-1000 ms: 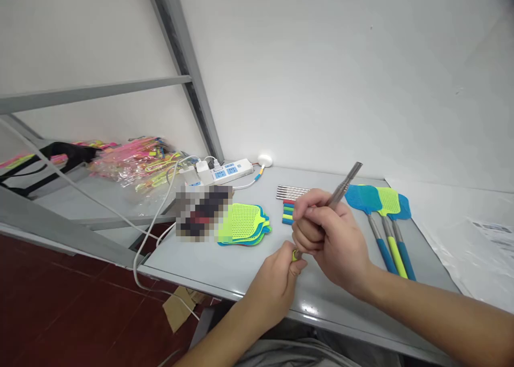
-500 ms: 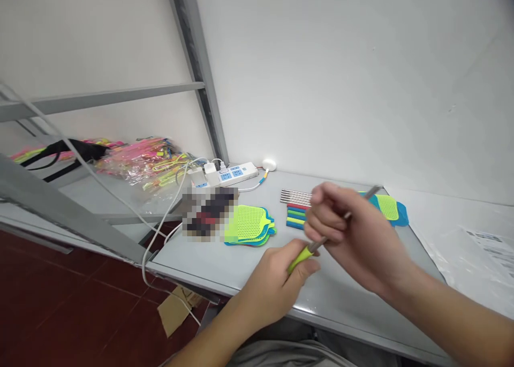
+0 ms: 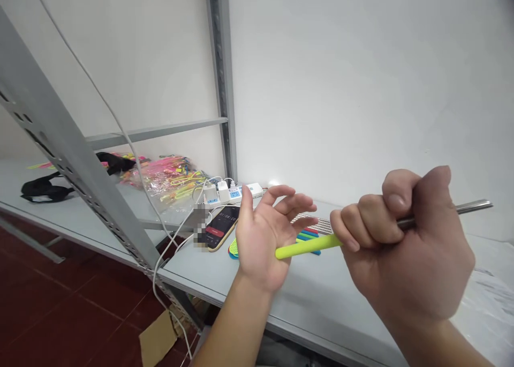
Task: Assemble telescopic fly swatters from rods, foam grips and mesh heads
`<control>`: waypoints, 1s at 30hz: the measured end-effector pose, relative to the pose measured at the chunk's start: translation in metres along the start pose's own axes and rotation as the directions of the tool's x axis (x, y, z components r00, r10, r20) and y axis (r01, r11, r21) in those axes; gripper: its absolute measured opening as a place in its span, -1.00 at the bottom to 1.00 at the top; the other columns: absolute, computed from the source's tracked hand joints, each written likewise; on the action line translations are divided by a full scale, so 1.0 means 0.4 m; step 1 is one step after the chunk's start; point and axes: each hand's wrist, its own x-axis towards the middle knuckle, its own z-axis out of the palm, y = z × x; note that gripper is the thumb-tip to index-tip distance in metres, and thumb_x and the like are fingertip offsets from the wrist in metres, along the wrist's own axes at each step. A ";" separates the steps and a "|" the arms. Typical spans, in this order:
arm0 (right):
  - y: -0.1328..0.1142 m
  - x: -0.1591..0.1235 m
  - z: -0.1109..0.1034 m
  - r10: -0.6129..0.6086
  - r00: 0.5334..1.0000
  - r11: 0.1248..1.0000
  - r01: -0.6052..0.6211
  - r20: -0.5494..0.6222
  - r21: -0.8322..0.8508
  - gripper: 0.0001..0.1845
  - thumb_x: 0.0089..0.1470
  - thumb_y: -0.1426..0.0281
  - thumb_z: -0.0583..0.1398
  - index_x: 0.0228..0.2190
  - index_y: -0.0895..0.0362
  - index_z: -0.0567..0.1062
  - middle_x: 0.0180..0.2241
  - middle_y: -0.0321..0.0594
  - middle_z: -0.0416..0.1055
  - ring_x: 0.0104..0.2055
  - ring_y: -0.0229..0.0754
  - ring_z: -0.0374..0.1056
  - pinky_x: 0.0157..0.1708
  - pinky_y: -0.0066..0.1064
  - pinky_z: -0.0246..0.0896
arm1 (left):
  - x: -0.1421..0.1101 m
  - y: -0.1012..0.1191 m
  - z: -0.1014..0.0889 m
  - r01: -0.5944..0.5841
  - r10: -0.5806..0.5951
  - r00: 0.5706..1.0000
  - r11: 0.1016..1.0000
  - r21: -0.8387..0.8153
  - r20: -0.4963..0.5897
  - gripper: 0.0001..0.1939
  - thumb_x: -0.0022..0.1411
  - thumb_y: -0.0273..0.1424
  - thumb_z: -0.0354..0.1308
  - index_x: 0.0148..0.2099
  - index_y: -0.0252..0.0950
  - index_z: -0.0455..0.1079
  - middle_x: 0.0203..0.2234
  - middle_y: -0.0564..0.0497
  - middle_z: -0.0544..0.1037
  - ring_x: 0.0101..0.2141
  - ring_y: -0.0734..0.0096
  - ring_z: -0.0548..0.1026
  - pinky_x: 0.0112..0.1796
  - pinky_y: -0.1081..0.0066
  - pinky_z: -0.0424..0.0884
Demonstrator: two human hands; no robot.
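My right hand (image 3: 405, 244) is closed in a fist round a metal rod with a yellow-green grip (image 3: 309, 246); the steel end sticks out to the right. The grip's end touches the palm of my left hand (image 3: 263, 233), which is open with fingers spread and holds nothing. Behind my hands on the grey table (image 3: 225, 276) lie coloured grips (image 3: 310, 233) beside a row of bare steel rods (image 3: 311, 222). Part of the stack of mesh swatter heads (image 3: 233, 247) shows beside my left wrist.
A phone (image 3: 222, 226) lies on the table near a white power strip (image 3: 233, 192) with cables. A grey shelf post (image 3: 80, 169) slants across the left. Packets of pink and yellow items (image 3: 168, 175) and a black strap (image 3: 44, 186) lie on the left shelf.
The view has tilted up and my hands have risen. My left hand has let go of the grip and opened; the grip's end now meets its palm.
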 end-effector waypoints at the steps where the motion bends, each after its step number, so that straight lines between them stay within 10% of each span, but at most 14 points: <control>1: 0.005 -0.005 0.003 0.019 1.000 1.000 -0.020 0.008 0.015 -0.42 0.32 0.02 -0.11 -0.59 0.08 0.28 -0.74 -0.51 -0.26 -0.71 -0.37 -0.30 -0.68 -0.50 -0.01 | -0.013 -0.003 -0.001 -0.027 0.027 0.999 0.999 -0.034 -0.024 -0.33 0.40 0.05 -0.29 -0.28 -0.32 0.47 -0.45 -0.09 0.55 -0.31 0.25 0.54 -0.22 0.27 0.48; 7: 0.100 -0.051 0.007 0.196 0.977 0.976 -0.202 0.078 0.078 -0.48 0.36 0.12 -0.08 -0.58 0.09 0.24 -0.73 -0.54 -0.23 -0.69 -0.39 -0.25 -0.53 -0.49 0.08 | -0.089 -0.014 -0.067 -0.211 0.191 0.958 0.975 -0.075 -0.213 -0.36 0.40 0.04 -0.28 -0.36 -0.30 0.42 -0.57 0.01 0.37 -0.42 0.30 0.45 -0.34 0.30 0.46; 16: 0.173 -0.044 0.038 0.396 0.912 0.910 -0.405 0.106 0.086 -0.47 0.24 0.06 0.12 -0.63 0.11 0.23 -0.76 -0.52 -0.06 -0.72 -0.43 -0.13 -0.64 -0.56 -0.08 | -0.108 -0.013 -0.101 -0.165 0.145 0.931 0.986 -0.032 -0.337 -0.39 0.39 0.05 -0.26 -0.41 -0.28 0.32 -0.59 0.03 0.28 -0.52 0.39 0.37 -0.45 0.38 0.41; 20: 0.180 -0.043 0.030 0.406 0.910 0.911 -0.411 0.088 0.041 -0.49 0.24 0.01 0.09 -0.60 0.08 0.24 -0.77 -0.52 -0.06 -0.71 -0.33 0.12 -0.57 -0.47 0.16 | -0.117 -0.015 -0.100 -0.160 0.146 0.919 0.987 -0.008 -0.367 -0.45 0.38 0.05 -0.19 -0.41 -0.25 0.30 -0.57 0.03 0.31 -0.45 0.36 0.44 -0.36 0.35 0.49; 26: 0.188 -0.002 0.006 0.429 0.895 0.903 -0.422 0.121 -0.082 -0.55 0.16 -0.03 0.16 -0.52 0.06 0.36 -0.74 -0.50 -0.07 -0.52 -0.24 0.33 -0.47 -0.46 0.26 | -0.117 -0.069 -0.100 -0.080 0.243 0.911 0.896 0.436 -0.332 -0.73 0.26 -0.08 0.15 -0.21 -0.18 0.36 -0.38 0.01 0.48 -0.30 0.27 0.52 -0.34 0.35 0.52; 30: 0.260 0.045 -0.019 0.432 0.892 0.885 -0.392 0.130 -0.251 -0.54 0.13 -0.10 0.14 -0.39 0.04 0.39 -0.53 -0.34 0.29 -0.22 -0.15 0.42 -0.34 -0.43 0.32 | -0.109 -0.046 -0.133 0.006 0.246 0.948 0.619 0.785 -0.201 -0.61 0.26 -0.22 0.22 0.11 -0.11 0.30 -0.09 -0.05 0.50 -0.17 0.23 0.51 -0.21 0.30 0.48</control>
